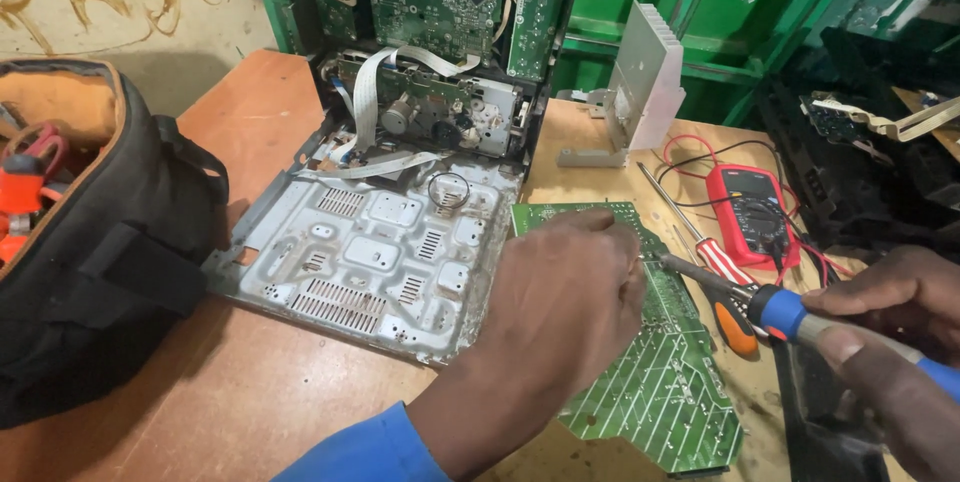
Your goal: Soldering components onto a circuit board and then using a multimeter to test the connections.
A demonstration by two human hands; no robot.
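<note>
One view only, head cam; worn on the person's head, looks down and fwd over a wooden workbench (250,382) from the near edge; close range, arms' reach. Left hand (565,307) sits centre-low, right hand (890,327) cut off at the right edge; green circuit board (660,382) just below centre-right. Top of pic reaches a green metal wall (740,2) at the bench's far side; black tool bag (110,242) clipped at the left edge; no 2nd view, so no overlap.
</note>
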